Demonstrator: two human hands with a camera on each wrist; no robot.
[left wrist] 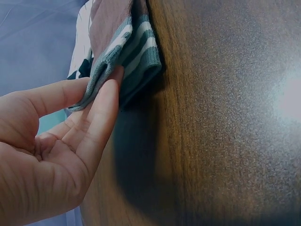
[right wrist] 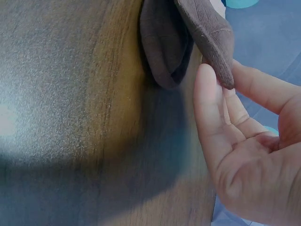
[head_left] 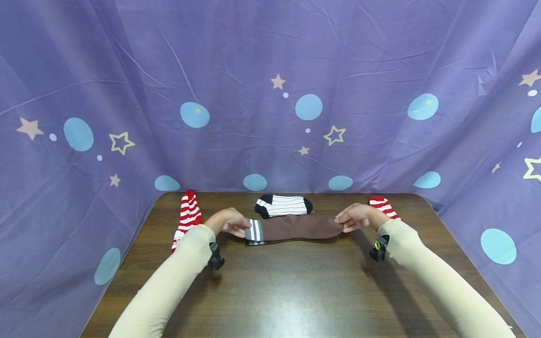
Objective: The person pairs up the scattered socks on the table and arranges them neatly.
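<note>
A brown sock with a grey, white-striped cuff is stretched sideways between both hands. My left hand pinches the cuff's edge between thumb and fingers; the left wrist view shows the folded ribbed cuff in that pinch. At the other end my right hand pinches the toe tip. A second brown sock lies on the table just beneath, its striped cuff under the held one. Right behind them is a white sock with thin black lines and black ends, partly covered in the head view.
A red-and-white striped sock lies at the table's left side, partly behind the left forearm. Another red-and-white striped sock shows at the right beyond the right wrist. A purple patterned curtain borders the brown wooden table.
</note>
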